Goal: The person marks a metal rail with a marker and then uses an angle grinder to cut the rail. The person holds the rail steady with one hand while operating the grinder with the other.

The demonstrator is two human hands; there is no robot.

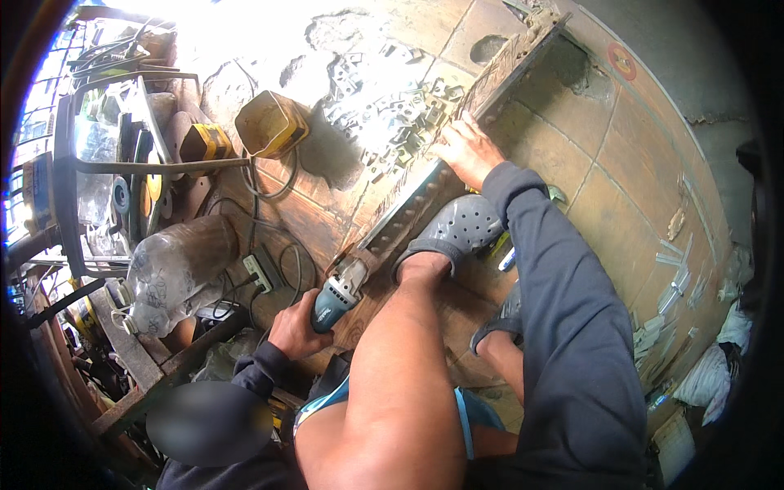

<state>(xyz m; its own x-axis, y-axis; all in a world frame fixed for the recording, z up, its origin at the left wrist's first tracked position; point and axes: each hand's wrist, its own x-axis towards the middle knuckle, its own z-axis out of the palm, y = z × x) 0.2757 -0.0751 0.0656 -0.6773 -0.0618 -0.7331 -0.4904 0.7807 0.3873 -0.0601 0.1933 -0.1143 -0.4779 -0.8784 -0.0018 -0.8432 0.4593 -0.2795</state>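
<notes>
My left hand [292, 328] is wrapped round the body of a teal angle grinder [333, 304]. The grinder's head meets the near end of a long metal bar [400, 211] with a row of holes along its side. I cannot tell whether its disc is spinning or touching the metal. Farther up the bar, my right hand [472, 147] grips its upper edge, the fingers curled over it. My foot in a grey clog [459, 227] rests against the bar between the two hands. Many small cut metal pieces [400, 110] lie scattered beyond the bar, partly washed out by glare.
Left of the grinder lie a large clear plastic bottle [175, 269], a power socket [261, 271] and looping black cords. A hexagonal container [263, 126] stands farther off, beside a metal rack [64, 171] with discs. Thin offcut strips [674, 286] lie at the right.
</notes>
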